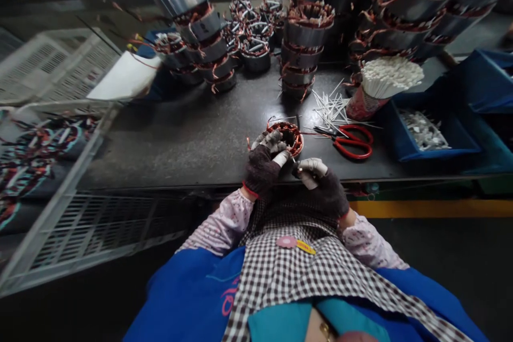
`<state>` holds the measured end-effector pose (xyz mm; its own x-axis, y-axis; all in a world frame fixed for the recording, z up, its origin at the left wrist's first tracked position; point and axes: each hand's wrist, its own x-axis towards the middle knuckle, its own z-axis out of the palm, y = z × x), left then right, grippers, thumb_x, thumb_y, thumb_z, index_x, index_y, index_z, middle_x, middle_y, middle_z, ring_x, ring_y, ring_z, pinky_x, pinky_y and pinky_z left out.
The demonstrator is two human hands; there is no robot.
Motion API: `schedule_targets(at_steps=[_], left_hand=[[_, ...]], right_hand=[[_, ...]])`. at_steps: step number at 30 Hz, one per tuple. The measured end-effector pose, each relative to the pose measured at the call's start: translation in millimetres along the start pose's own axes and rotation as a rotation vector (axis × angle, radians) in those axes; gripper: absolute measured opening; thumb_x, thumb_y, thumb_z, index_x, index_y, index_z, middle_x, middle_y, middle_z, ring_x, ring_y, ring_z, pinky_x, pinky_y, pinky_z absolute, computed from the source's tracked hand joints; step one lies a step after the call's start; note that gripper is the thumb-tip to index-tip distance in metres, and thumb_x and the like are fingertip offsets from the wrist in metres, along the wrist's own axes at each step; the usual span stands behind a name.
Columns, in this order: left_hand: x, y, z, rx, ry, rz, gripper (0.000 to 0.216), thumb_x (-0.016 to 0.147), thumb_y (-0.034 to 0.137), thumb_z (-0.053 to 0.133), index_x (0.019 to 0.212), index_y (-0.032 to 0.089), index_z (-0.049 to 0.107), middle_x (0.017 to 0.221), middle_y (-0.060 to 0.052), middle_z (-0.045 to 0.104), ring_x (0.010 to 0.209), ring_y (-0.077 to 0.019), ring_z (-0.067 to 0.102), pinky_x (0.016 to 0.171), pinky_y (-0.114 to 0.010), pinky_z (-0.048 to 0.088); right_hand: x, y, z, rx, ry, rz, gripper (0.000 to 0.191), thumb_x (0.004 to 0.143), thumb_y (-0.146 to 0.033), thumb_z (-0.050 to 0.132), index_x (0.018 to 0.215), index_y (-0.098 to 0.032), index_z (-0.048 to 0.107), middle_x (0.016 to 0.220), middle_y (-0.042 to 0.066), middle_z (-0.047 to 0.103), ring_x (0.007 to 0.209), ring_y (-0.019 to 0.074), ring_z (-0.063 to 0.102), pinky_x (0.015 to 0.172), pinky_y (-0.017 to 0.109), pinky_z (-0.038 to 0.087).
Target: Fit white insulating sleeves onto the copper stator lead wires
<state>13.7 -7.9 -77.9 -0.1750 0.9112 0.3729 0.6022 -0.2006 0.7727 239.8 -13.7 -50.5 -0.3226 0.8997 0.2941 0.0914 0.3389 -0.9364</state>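
A round motor stator with copper windings (pixel 289 136) lies at the near edge of the dark workbench (pixel 188 139). My left hand (pixel 264 163), in a dark knitted glove with taped fingertips, curls over the stator's near left rim and grips it. My right hand (pixel 320 184), gloved the same way, is closed in a pinch just right of the stator, holding something thin that I cannot make out against its near side.
Red-handled scissors (pixel 352 141) and loose white sticks (pixel 331 107) lie right of the stator. A cup of white sticks (pixel 380 88) stands behind them. Stacks of wound stators (pixel 304 48) fill the back. Blue bins (pixel 425 133) sit right, white plastic crates (pixel 56 171) left.
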Motion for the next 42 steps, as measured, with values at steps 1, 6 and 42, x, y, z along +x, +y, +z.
schedule_targets(at_steps=[1, 6, 42], left_hand=[[0.7, 0.9, -0.8, -0.022, 0.010, -0.025, 0.052, 0.110, 0.029, 0.085, 0.161, 0.031, 0.089, 0.149, -0.012, 0.098, 0.124, -0.0345, 0.098, 0.122, -0.066, 0.084], [4.9, 6.9, -15.3, 0.173, -0.055, 0.131, 0.036, 0.101, 0.023, 0.093, 0.122, 0.050, 0.101, 0.120, 0.002, 0.101, 0.132, -0.0388, 0.095, 0.143, -0.082, 0.069], [6.7, 11.7, -14.1, 0.200, -0.076, 0.165, 0.037, 0.101, 0.041, 0.096, 0.134, 0.057, 0.100, 0.144, 0.002, 0.099, 0.145, -0.0415, 0.092, 0.151, -0.083, 0.059]], right_hand=[[5.0, -3.7, -0.2, 0.058, 0.027, 0.057, 0.024, 0.111, -0.053, 0.091, 0.113, -0.029, 0.089, 0.111, 0.009, 0.093, 0.102, 0.0306, 0.089, 0.103, 0.051, 0.080], [32.0, -20.6, 2.5, 0.189, -0.044, 0.290, 0.044, 0.099, -0.066, 0.101, 0.108, -0.026, 0.085, 0.094, 0.004, 0.087, 0.081, 0.0230, 0.076, 0.077, 0.039, 0.069], [31.3, -52.6, -17.8, 0.080, -0.199, 0.284, 0.040, 0.107, -0.065, 0.085, 0.094, -0.026, 0.085, 0.084, 0.004, 0.085, 0.072, 0.0242, 0.075, 0.066, 0.037, 0.065]])
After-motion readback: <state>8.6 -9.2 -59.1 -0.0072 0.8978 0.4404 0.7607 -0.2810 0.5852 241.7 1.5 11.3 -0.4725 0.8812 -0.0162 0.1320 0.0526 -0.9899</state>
